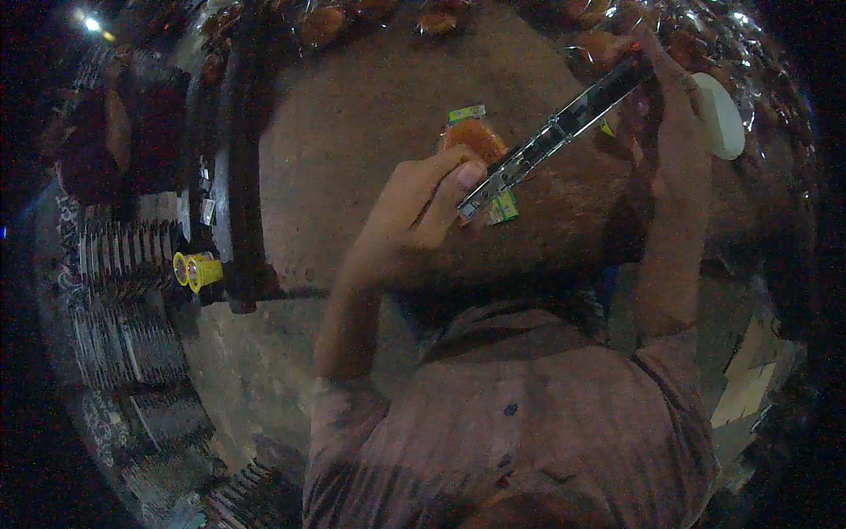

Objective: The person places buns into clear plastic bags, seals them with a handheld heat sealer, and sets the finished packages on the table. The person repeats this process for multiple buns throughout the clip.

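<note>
My left hand [439, 192] pinches a clear plastic packet [474, 137] of orange-brown contents, with green-and-yellow label pieces at its top and bottom edges. A long dark-and-silver metal stapler [555, 129] slants across the packet's right side, its lower end right beside my left thumb. Up at the right, my right hand [651, 56] grips the stapler's far end; it is dim, and its fingers are partly hidden. Under the packet lies a broad brown work surface [344, 112]. Below my right hand, a small yellow-green piece [607, 127] shows, unclear in the shadow.
Many shiny clear packets [324, 26] with orange-brown contents lie along the top and upper right. A white oval object [720, 116] is beside my right forearm. Two yellow cups [201, 272] stand left of the surface. Another person's arm [117, 125] shows at far left.
</note>
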Available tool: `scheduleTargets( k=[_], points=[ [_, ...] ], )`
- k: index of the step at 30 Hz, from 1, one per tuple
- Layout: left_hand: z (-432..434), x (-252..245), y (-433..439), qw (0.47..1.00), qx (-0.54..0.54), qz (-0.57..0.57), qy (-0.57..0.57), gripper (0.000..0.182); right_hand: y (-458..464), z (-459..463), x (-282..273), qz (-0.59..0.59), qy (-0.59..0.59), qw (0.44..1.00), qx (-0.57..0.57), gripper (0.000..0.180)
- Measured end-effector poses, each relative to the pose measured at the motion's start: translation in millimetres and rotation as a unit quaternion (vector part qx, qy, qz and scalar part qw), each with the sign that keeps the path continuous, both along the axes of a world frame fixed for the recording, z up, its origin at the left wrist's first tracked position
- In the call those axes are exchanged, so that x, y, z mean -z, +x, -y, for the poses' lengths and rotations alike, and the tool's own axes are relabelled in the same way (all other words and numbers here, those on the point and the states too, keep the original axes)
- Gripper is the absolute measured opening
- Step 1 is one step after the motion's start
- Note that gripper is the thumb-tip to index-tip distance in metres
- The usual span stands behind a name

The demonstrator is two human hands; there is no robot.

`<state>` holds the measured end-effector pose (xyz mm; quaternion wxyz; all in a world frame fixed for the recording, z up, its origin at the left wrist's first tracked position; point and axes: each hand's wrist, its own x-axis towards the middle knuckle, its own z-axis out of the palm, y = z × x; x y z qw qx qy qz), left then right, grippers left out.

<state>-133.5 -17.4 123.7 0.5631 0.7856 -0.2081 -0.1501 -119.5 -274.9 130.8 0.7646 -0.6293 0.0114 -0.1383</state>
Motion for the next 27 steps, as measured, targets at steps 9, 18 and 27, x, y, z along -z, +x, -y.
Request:
scheduleTargets(
  k=[9, 18, 27],
  points=[
    [-3, 0, 1, 0.999, -0.002, 0.031, 0.030, 0.033, 12, 4, 29, -0.057, -0.242, 0.922, 0.297, 0.032],
    [-5, 2, 13, 0.995, 0.016, 0.038, 0.092, 0.028, -4, -32, 7, 0.358, -0.519, 0.755, -0.182, 0.042],
    [-9, -1, 18, 0.995, 0.065, 0.032, 0.071, 0.034, 7, -31, 17, 0.387, -0.526, 0.731, -0.198, 0.035]
  ],
)
